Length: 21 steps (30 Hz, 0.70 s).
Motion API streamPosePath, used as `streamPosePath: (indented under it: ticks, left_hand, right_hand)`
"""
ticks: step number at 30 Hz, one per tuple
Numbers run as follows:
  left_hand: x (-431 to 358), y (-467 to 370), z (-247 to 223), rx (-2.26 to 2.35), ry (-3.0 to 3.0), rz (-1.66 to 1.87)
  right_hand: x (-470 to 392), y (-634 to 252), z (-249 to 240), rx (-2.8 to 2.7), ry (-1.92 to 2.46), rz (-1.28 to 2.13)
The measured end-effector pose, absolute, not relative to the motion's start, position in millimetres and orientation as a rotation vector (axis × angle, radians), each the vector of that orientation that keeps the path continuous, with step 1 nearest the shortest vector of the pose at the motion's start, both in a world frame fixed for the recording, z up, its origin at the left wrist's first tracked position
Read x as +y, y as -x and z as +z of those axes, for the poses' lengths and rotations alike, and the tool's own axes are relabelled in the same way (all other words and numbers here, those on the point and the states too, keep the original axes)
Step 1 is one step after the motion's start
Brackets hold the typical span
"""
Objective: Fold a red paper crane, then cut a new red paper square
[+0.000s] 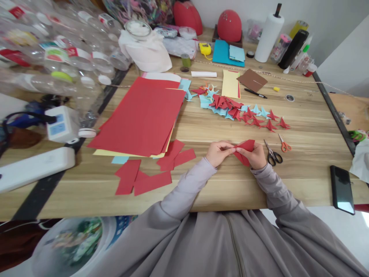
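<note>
Between my two hands is a folded piece of red paper [248, 145], held just above the wooden table in front of me. My left hand [218, 152] pinches its left tip between thumb and fingers. My right hand [257, 157] grips the right side, thumb on top, and hides part of the paper. Beyond my hands lies a cluster of folded red paper cranes [225, 103] mixed with light blue ones [256, 109]. Black-handled scissors [273, 157] lie close to my right hand, with small orange scissors [285, 145] just past them.
Large red paper sheets [144, 119] are stacked at the left, with cut red pieces [152, 182] nearer me. Plastic bottles [80, 57] crowd the far left. A phone [342, 189] lies at the right edge. Yellow paper [230, 84] and a black pen [255, 93] lie farther back.
</note>
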<state>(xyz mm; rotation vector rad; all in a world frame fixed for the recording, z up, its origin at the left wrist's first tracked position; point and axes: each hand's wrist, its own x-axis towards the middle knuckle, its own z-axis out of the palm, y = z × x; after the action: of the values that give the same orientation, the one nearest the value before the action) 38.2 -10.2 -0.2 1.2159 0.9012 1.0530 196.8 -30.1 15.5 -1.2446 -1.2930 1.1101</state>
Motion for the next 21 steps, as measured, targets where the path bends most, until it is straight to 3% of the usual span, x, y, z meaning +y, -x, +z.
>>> streamPosePath:
  ticks: [21]
  left_hand:
    - [-10.9, -41.5, 2.6, 0.923, -1.194, 1.043]
  right_hand:
    - [-30.2, -194.7, 17.9, -1.256, 1.302, 1.125]
